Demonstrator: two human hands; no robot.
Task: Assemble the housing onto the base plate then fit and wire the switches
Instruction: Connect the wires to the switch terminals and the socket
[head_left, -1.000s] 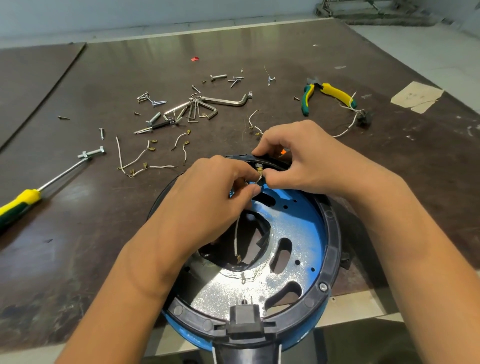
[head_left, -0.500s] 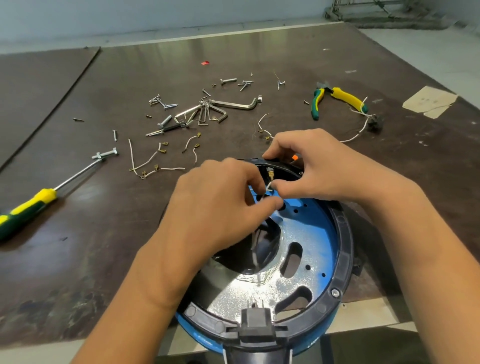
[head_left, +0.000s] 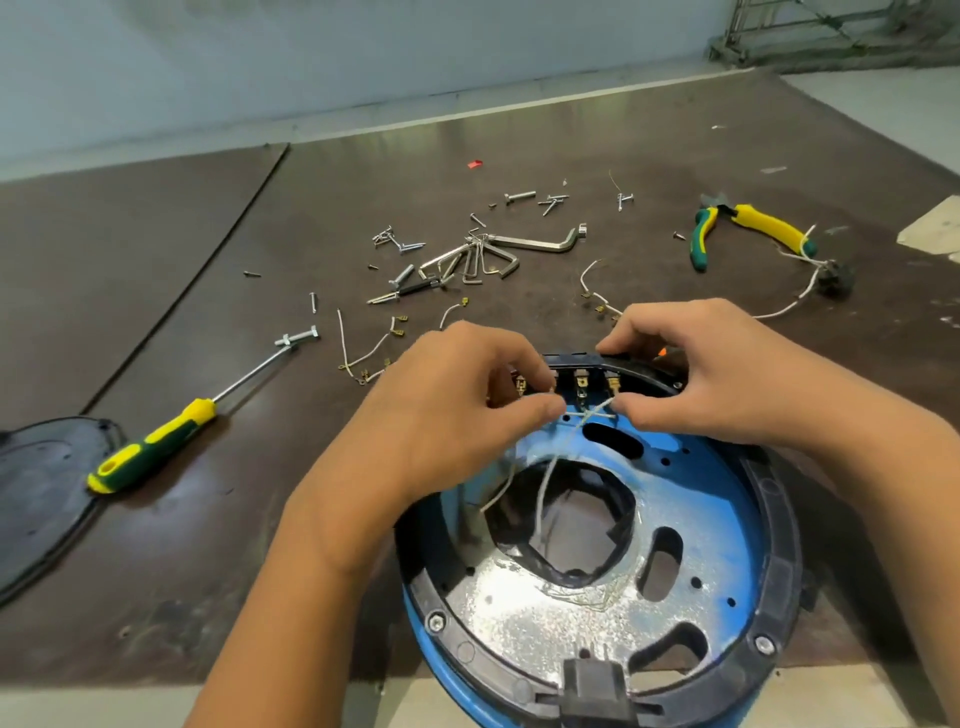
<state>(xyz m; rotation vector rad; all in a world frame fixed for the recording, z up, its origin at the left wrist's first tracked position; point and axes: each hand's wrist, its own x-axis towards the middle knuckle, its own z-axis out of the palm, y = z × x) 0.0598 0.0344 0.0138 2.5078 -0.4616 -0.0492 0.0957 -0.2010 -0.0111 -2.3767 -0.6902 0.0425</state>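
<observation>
Between left hand (head_left: 447, 415) and right hand (head_left: 711, 374) fingers (head_left: 636, 410) runs wire (head_left: 589, 414); apparently pinched.

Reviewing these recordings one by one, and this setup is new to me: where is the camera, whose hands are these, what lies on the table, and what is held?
There is no robot: a person works bare-handed, and the single camera sits on their head, looking down. The left hand and right hand each pinch a thin white wire near the brass switch terminals at the far rim of a round blue housing with a black ring. On the brown table lie a yellow-green screwdriver, pliers, hex keys, bolts and short spare wires; a black cover lies far left.
</observation>
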